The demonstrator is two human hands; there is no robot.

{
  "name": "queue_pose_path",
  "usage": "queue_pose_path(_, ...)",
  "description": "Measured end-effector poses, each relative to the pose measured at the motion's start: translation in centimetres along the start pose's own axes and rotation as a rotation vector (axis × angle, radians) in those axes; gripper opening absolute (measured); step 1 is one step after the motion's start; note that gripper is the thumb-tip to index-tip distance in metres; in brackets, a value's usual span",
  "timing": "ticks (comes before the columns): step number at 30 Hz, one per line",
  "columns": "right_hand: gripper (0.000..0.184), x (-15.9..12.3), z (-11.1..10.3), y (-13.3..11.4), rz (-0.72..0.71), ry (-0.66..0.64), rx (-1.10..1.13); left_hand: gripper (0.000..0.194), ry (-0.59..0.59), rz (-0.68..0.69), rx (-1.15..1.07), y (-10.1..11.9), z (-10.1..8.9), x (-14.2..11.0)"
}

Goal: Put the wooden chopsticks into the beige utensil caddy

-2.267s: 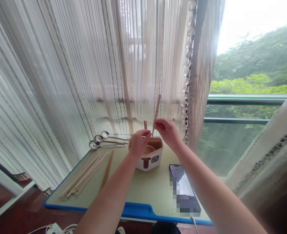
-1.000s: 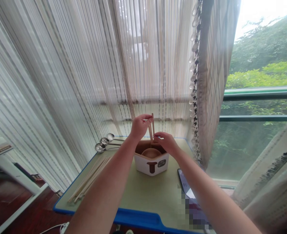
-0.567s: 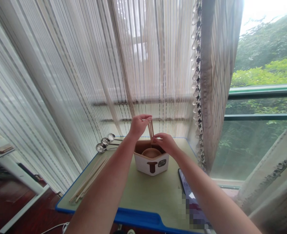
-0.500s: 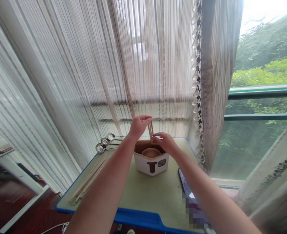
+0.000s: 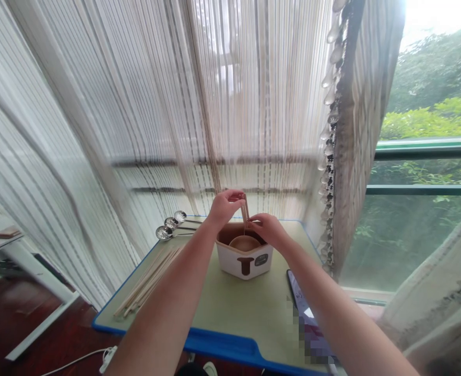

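A white holder with a brown inside stands at the far middle of the table. Brown chopsticks stand upright in its back part. My left hand pinches their tops from the left. My right hand is closed on them lower down, just above the holder's rim. A bundle of pale chopsticks lies flat on the left of the table. Three metal spoons lie at the far left corner.
The green table has a blue edge. A phone lies at the near right. Sheer striped curtains hang behind the table, with a window to the right. A white cable lies on the dark floor.
My right hand lowered a chopstick into the holder beside the others, and my left hand rose to pinch their tops. Over the last half second both hands barely moved.
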State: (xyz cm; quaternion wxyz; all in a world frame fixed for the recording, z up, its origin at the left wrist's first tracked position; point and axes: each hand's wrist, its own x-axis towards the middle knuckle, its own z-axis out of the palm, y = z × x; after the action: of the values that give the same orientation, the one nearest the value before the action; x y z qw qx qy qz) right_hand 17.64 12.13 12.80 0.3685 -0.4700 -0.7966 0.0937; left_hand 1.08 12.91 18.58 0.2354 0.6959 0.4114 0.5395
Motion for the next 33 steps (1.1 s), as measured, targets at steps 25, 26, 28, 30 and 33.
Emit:
queue_pose_path(25,0.031,-7.1,2.4,-9.7,-0.23,0.57,0.117,0.017,0.411,-0.33,0.467,-9.6,-8.4,-18.0)
queue_pose_path(26,0.028,-7.7,3.7,-10.7,-0.26,0.497,0.158,0.016,0.409,-0.345,0.465,-10.1,-8.3,-18.6)
queue_pose_path(28,0.024,-8.4,7.0,-12.0,-0.25,0.328,0.252,0.016,0.465,-0.392,0.423,-11.0,-8.4,-19.4)
queue_pose_path(30,0.025,-8.3,10.8,-12.4,-0.187,0.171,0.319,0.018,0.544,-0.428,0.374,-11.7,-8.6,-20.0)
queue_pose_path(33,0.03,-8.1,15.6,-11.9,-0.149,-0.043,0.256,0.019,0.584,-0.438,0.329,-12.2,-9.1,-20.4)
